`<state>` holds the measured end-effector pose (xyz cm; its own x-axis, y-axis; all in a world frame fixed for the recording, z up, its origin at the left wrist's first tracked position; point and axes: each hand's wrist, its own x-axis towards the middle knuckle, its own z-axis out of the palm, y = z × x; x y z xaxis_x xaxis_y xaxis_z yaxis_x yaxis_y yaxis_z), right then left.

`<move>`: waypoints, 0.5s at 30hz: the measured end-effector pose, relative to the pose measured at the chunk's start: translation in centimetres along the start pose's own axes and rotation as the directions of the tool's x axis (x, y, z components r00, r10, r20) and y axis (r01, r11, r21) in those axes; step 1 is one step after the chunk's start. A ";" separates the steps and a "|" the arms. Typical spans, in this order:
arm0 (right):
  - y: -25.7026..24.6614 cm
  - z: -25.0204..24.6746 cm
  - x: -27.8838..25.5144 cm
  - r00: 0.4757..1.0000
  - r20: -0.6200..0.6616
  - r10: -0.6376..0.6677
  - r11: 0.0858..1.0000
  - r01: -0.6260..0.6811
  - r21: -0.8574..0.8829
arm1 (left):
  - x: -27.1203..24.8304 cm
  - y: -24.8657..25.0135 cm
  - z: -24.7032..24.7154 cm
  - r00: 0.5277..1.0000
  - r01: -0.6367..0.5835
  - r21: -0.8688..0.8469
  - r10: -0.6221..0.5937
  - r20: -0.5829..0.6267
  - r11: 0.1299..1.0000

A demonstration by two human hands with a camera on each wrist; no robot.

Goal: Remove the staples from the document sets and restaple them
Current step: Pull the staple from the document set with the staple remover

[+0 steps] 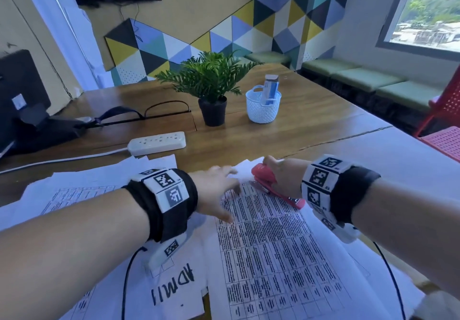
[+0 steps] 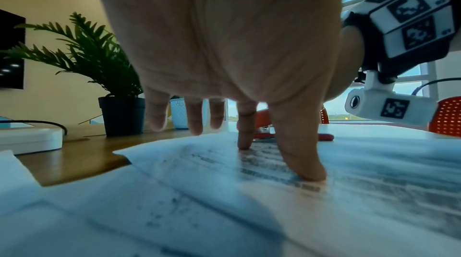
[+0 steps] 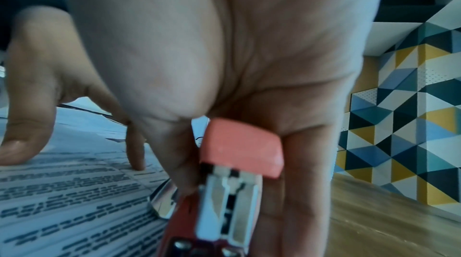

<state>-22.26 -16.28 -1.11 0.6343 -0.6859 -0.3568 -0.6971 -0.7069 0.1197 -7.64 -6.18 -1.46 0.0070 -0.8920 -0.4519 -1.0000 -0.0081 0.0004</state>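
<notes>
Currently, at the 9 o'clock edge of the wooden table (image 1: 311,120), a black bag (image 1: 37,125) lies beside a white power strip (image 1: 157,143). Loose printed sheets (image 1: 82,190) cover the near left area. The left hand (image 1: 216,191) is spread over the printed document set (image 1: 271,245); its fingers are straight, and the left wrist view shows the thumb and index fingertips (image 2: 308,172) pressing down on the page, with the other fingers lifted clear. Toward 12 o'clock stand a potted fern (image 1: 211,83) and, just to its right, a white basket (image 1: 263,106) holding a blue-and-white box (image 1: 270,89). At the far corner of the document set, about 1 o'clock from the left hand, the right hand (image 1: 283,177) grips a red stapler (image 1: 267,181): fingers and thumb are curled round its body, and its metal base touches the page edge. Whether the paper sits inside the stapler mouth cannot be told. At 3 o'clock, red perforated chairs (image 1: 443,140) stand beside the table.
</notes>
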 end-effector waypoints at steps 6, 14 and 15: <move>-1.4 -0.4 -0.2 0.999 0.025 -0.039 0.992 0.042 -0.115 | 0.9 -0.4 -0.2 0.998 -0.021 0.060 0.017 0.065 0.998; -2.4 -1.1 -0.3 0.991 0.133 0.020 0.985 0.003 -0.171 | 1.1 -0.1 -0.8 0.994 -0.040 0.127 0.026 0.108 0.991; -2.4 -1.1 -0.3 0.992 0.121 0.025 0.985 -0.004 -0.172 | 1.1 -0.1 -0.8 0.994 -0.038 0.124 0.025 0.110 0.992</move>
<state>-20.37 -14.58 -0.31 0.5711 -0.6776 -0.4633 -0.6318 -0.7232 0.2789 -7.50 -7.52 -1.25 -0.0182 -0.8367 -0.5474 -0.9923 0.0823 -0.0929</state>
